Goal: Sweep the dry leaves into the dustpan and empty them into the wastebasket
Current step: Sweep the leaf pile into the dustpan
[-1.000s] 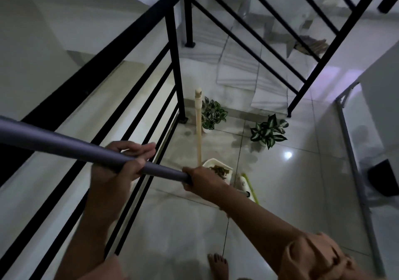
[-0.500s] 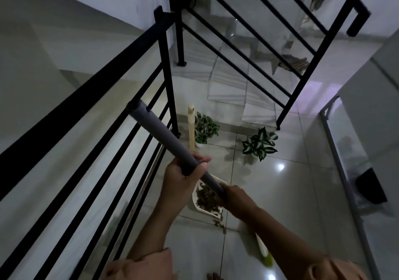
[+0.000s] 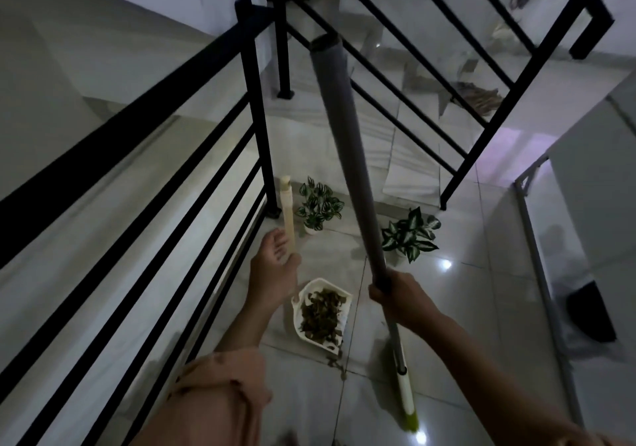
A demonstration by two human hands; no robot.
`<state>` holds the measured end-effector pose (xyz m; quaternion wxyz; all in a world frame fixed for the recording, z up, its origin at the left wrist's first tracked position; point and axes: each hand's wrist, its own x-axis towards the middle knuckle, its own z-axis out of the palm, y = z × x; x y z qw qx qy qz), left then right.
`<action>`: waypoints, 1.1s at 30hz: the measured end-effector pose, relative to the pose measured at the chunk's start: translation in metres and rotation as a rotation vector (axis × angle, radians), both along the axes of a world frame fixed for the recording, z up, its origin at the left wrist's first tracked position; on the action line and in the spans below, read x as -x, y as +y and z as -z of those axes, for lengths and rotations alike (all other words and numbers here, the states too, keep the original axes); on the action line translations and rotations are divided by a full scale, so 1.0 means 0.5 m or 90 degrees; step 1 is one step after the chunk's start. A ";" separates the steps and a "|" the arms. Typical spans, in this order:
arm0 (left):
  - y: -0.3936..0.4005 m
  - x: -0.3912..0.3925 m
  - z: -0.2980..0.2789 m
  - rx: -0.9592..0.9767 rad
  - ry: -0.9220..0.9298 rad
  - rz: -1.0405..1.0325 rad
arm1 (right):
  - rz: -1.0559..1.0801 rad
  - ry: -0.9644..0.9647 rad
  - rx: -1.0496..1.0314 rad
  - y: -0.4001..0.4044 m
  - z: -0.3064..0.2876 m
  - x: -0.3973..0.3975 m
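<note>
A white dustpan (image 3: 344,297) lies on the tiled floor, filled with dry brown leaves (image 3: 321,318); its pale upright handle (image 3: 287,211) rises beside the railing. A few leaf bits (image 3: 335,363) lie on the floor just off the pan's lip. My left hand (image 3: 275,263) is spread open with the palm up, fingertips touching the dustpan handle without gripping it. My right hand (image 3: 401,296) is closed around the grey broom handle (image 3: 347,156), which stands nearly upright. The broom's white and green head (image 3: 407,407) rests on the floor to the right.
A black metal railing (image 3: 256,101) runs along the left and behind. Two potted plants (image 3: 318,206) (image 3: 411,235) stand near the stairs (image 3: 413,163). A dark bin (image 3: 590,311) sits at the right beside a metal frame (image 3: 537,246).
My left hand let go of the broom handle and moved to the dustpan's upright handle. The broom swung upright in my right hand, and its head slid right, away from the pan.
</note>
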<state>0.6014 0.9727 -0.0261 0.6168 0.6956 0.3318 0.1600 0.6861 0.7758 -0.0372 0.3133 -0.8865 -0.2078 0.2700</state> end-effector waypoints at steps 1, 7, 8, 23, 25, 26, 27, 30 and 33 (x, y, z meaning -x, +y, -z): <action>0.011 -0.023 0.014 -0.013 0.026 -0.011 | 0.001 -0.005 0.001 -0.001 0.003 -0.011; 0.086 -0.147 0.055 -0.105 0.094 0.004 | 0.039 -0.005 0.003 0.011 0.003 -0.077; 0.097 -0.161 0.059 -0.113 0.090 0.011 | 0.043 -0.003 0.005 0.010 0.004 -0.085; 0.182 -0.244 0.127 -0.190 0.173 0.032 | 0.096 -0.012 0.089 0.011 0.004 -0.160; 0.186 -0.224 0.124 -0.190 0.181 0.019 | 0.095 -0.015 0.081 0.014 0.006 -0.161; 0.188 -0.213 0.122 -0.185 0.181 0.009 | 0.091 -0.017 0.077 0.016 0.006 -0.162; 0.188 -0.201 0.120 -0.178 0.178 -0.001 | 0.089 -0.015 0.073 0.018 0.007 -0.162; 0.186 -0.162 0.110 -0.166 0.168 -0.032 | 0.080 -0.009 0.068 0.021 0.009 -0.159; 0.186 -0.122 0.096 -0.153 0.158 -0.071 | 0.064 -0.016 0.062 0.016 0.010 -0.153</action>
